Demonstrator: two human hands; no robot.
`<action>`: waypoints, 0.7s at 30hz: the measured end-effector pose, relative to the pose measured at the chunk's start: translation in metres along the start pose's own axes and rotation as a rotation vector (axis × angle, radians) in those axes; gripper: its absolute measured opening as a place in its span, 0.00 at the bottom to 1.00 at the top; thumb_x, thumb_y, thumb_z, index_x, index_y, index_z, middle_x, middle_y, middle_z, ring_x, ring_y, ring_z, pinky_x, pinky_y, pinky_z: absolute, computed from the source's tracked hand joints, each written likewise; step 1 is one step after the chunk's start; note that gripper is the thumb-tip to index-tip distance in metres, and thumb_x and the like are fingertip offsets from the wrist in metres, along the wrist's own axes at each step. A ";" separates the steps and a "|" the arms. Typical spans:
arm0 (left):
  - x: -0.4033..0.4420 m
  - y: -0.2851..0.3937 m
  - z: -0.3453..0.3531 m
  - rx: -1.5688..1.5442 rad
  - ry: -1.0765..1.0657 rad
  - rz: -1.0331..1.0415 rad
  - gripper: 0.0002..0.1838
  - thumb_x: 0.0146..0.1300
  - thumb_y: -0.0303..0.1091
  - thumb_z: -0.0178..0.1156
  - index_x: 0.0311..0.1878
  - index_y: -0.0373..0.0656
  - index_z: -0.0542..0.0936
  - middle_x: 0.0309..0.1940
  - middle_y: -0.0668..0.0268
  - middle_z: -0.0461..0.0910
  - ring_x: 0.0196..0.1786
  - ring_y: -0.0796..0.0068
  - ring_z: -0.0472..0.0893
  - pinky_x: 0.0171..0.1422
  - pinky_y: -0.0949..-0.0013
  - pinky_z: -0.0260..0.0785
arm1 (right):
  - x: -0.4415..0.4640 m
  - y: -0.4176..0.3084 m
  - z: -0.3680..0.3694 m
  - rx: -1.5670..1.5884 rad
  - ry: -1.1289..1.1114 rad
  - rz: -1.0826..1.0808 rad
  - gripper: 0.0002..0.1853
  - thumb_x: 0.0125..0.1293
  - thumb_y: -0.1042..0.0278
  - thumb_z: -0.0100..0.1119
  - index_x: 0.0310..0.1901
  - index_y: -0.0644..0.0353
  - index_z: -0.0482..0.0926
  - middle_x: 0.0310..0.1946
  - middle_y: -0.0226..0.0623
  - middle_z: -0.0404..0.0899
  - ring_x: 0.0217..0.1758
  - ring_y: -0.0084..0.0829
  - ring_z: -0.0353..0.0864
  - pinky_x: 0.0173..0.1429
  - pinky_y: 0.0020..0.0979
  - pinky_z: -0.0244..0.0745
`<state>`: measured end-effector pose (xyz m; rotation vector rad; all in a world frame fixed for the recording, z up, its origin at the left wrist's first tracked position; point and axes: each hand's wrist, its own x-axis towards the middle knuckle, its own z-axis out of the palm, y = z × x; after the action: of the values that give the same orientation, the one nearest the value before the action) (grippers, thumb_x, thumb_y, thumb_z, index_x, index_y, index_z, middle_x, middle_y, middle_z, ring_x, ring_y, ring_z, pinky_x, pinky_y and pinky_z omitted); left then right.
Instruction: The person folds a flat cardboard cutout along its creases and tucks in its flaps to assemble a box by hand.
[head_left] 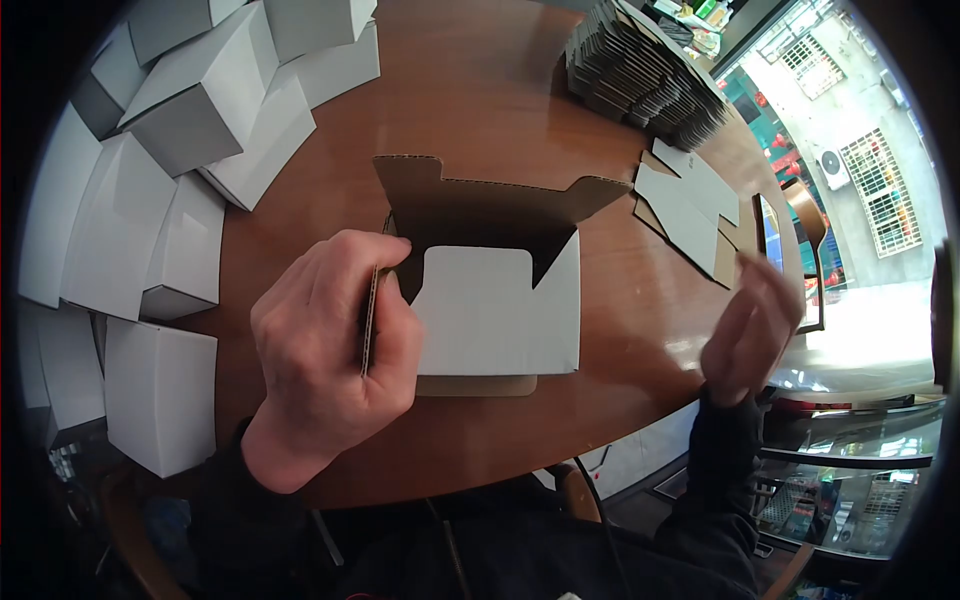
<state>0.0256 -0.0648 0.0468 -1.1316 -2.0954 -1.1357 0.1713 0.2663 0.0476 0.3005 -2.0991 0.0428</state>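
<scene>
A partly folded white cardboard box (pixel 500 320) stands on the brown table (pixel 440 470) in front of me, its brown inner flap raised at the far side. My left hand (pixel 335 335) pinches the box's left side flap between thumb and fingers. To the right, away from the box, my right hand (pixel 752 330) is raised near the table edge; its fingers are blurred, and nothing can be made out in them.
Several closed white boxes (pixel 160 400) are piled along the left side. A tall stack of flat cardboard (pixel 645 75) stands at the back right, with loose flat pieces (pixel 690 205) in front. A phone (pixel 769 232) lies at the right edge.
</scene>
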 end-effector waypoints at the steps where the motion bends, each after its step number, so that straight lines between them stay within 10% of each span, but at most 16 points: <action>1: 0.000 0.000 0.000 -0.006 -0.014 -0.013 0.14 0.56 0.15 0.59 0.46 0.36 0.81 0.30 0.63 0.79 0.25 0.66 0.72 0.33 0.66 0.69 | 0.010 -0.018 0.007 0.060 0.024 -0.154 0.13 0.75 0.73 0.57 0.59 0.54 0.79 0.54 0.42 0.85 0.55 0.38 0.85 0.57 0.38 0.84; 5: 0.000 0.000 0.002 -0.027 0.009 -0.015 0.14 0.56 0.16 0.60 0.46 0.37 0.80 0.30 0.63 0.79 0.24 0.67 0.73 0.33 0.67 0.69 | 0.053 -0.088 0.047 0.206 0.114 -0.383 0.07 0.81 0.59 0.56 0.56 0.42 0.74 0.48 0.44 0.87 0.44 0.39 0.87 0.42 0.36 0.87; 21: -0.001 -0.002 -0.005 -0.268 -0.054 -0.145 0.16 0.66 0.35 0.66 0.51 0.35 0.78 0.31 0.63 0.79 0.24 0.71 0.73 0.31 0.68 0.69 | 0.093 -0.098 0.087 0.519 -0.236 -0.158 0.24 0.71 0.54 0.69 0.58 0.65 0.84 0.44 0.44 0.82 0.35 0.37 0.79 0.38 0.32 0.76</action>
<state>0.0247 -0.0698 0.0481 -1.1539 -2.1406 -1.5071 0.0756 0.1403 0.0720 0.8154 -2.2652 0.4833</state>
